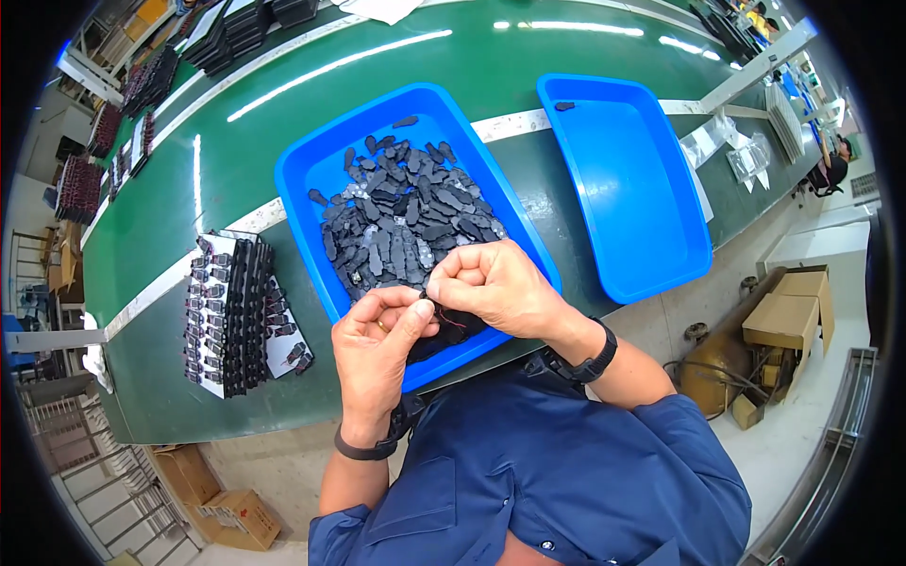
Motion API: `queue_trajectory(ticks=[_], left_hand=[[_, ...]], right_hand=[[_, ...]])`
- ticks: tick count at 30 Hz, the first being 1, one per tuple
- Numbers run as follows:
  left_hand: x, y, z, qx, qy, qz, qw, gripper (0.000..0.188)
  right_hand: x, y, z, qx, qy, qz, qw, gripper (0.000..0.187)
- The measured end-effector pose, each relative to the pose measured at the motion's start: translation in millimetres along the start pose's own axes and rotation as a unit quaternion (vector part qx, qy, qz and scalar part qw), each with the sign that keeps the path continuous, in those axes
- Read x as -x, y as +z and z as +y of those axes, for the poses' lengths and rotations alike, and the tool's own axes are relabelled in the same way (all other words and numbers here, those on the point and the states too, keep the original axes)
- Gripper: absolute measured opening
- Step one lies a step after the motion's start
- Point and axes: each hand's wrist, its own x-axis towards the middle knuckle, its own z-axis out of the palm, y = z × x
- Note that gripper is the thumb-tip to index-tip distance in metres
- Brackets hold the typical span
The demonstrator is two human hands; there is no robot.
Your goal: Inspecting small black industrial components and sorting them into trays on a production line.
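Observation:
My left hand [377, 344] and my right hand [505, 288] meet over the near end of a blue tray [291, 193]. Both are closed, thumbs and forefingers pinching a small dark part with thin reddish wires [447, 319]. Fingertips hide most of that part, so its shape cannot be made out. Heaped in the tray beneath are many flat black pieces [396, 250] with notched edges, a few greyish clear ones among them. To the right, a second blue tray [642, 193] holds a single black piece [564, 107] at its far left corner.
Left of the heaped tray stands a stack of white cards [219, 316] lined with small black parts. More stacks [151, 75] sit along the table's far left. Clear plastic bags [750, 158] lie at the right. Cardboard boxes [788, 307] stand on the floor there. The green table [510, 47] curves toward me.

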Motion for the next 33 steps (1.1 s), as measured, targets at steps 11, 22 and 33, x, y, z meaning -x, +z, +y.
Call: queue_trajectory(ticks=[11,22,33], left_hand=[[3.0,-1.8,-9.5,0.027,0.035,0.063,0.997,0.016],[2.5,2.6,-8.1,0.034,0.020,0.066,0.997,0.014],[0.9,1.2,-9.7,-0.068,-0.014,0.032,0.997,0.006]], right_hand=[[1.7,-11.4,-3.8,0.031,0.048,-0.050,0.997,0.018],[2.8,-11.7,-3.1,0.058,0.075,-0.100,0.990,0.016],[-0.7,-19.3,-1.6,-0.028,0.080,-0.096,0.992,0.020]])
